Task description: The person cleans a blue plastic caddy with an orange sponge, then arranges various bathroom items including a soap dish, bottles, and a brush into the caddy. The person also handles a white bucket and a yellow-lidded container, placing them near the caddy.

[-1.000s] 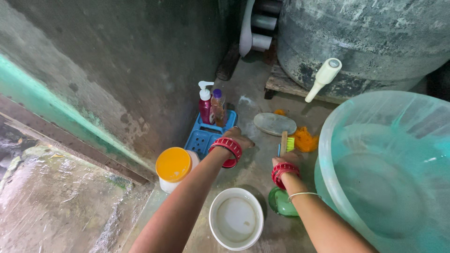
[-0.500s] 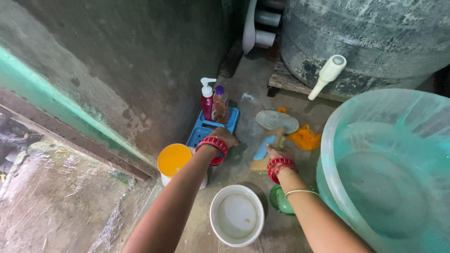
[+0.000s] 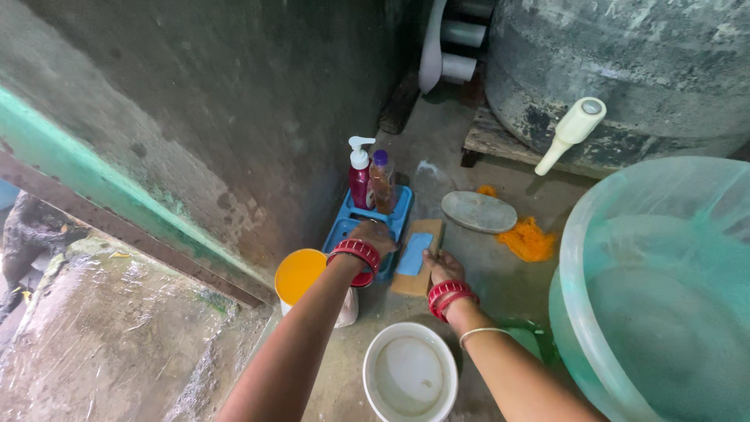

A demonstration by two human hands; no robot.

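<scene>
Head view: right hand (image 3: 442, 266) grips wooden brush (image 3: 416, 255); left hand (image 3: 373, 234) grip on blue tray (image 3: 341, 232) unclear.

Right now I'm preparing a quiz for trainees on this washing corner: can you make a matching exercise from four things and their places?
Things:
1. red pump bottle
2. white round bowl
3. wooden scrub brush with blue patch
4. orange scrubber

Places:
A. under the right hand
B. in the blue plastic tray
C. nearest the camera, between the forearms
D. on the floor beside the grey oval disc

Pairs: 1-B, 2-C, 3-A, 4-D
</scene>
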